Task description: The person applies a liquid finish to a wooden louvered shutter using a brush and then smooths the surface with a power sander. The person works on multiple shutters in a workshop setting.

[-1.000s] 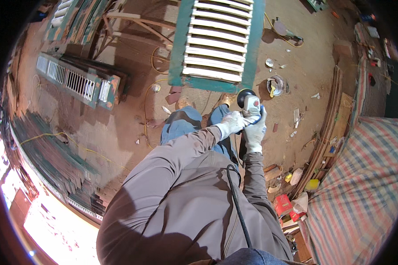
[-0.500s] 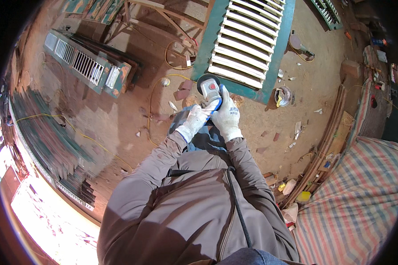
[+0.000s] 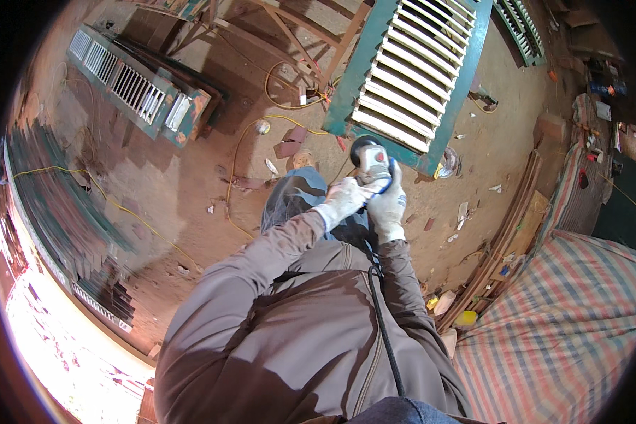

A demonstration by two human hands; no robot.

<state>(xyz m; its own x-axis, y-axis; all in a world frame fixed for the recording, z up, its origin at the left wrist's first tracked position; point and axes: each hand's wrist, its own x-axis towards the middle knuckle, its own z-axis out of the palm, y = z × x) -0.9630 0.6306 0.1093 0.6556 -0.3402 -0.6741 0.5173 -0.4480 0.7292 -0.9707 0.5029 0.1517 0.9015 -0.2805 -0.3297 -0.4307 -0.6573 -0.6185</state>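
Note:
An angle grinder (image 3: 376, 164) with a grey head, a blue body and a dark round disc is held in both my hands. My left hand (image 3: 345, 199), in a white work glove, wraps round it from the left. My right hand (image 3: 389, 205), gloved the same way, grips its right side. The disc is at the near end of a green louvered shutter (image 3: 343, 106) with pale slats; whether it touches the frame I cannot tell. My palms hide most of the tool's body.
More louvered shutters (image 3: 120, 88) lie at the far left. Stacked green boards (image 3: 60, 191) line the left side. A yellow cord (image 3: 230, 191) runs over the dirt floor, with scraps about. Long planks (image 3: 505, 237) and a striped sheet (image 3: 565, 311) lie on the right.
Both my hands and the grinder have shifted right and slightly nearer. My leg now shows further forward on the left. The shutter appears further right as the view turned.

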